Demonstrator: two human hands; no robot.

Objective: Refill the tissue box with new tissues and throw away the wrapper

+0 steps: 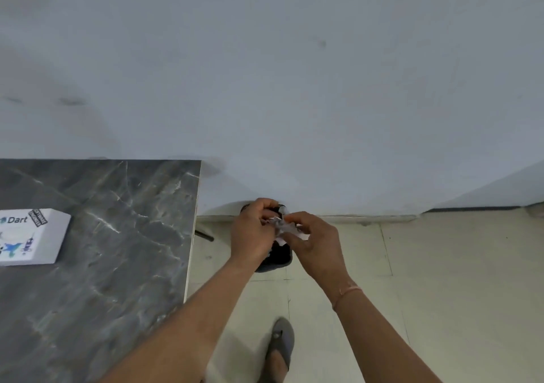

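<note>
Wrapper (282, 224) is what I am dealing with now: it sits crumpled between my two hands, a small wad of pale, shiny film held out in front of me over the floor (441, 265). My left hand (253, 232) is curled closed around its left side, fingers folded over the top. My right hand (312, 240) pinches the other side, thumb and fingers drawn together on it, with a white scrap poking out underneath. Both hands are closed on the same wad and nearly touch each other.

Directly below them stands a small dark bin (278, 257), set on the floor close to the wall (294, 88) and just beside the corner of the grey marble-patterned worktop (117, 235). My hands hide most of its mouth, so I cannot tell what already lies inside.

The white tissue box (32, 237) rests on the worktop, well apart from me to the left, partly cut off by the edge of the view. From here I cannot see whether it holds fresh tissues, though I take the refill to be done, since I am standing over the bin with the wrapper.

So I judge this to be the last step, the throwing away. What comes next asks little: keep the wad compact, hold it over the bin's opening, then open both hands so it drops in. Film this light may spring open or drift, so releasing low should help.
</note>
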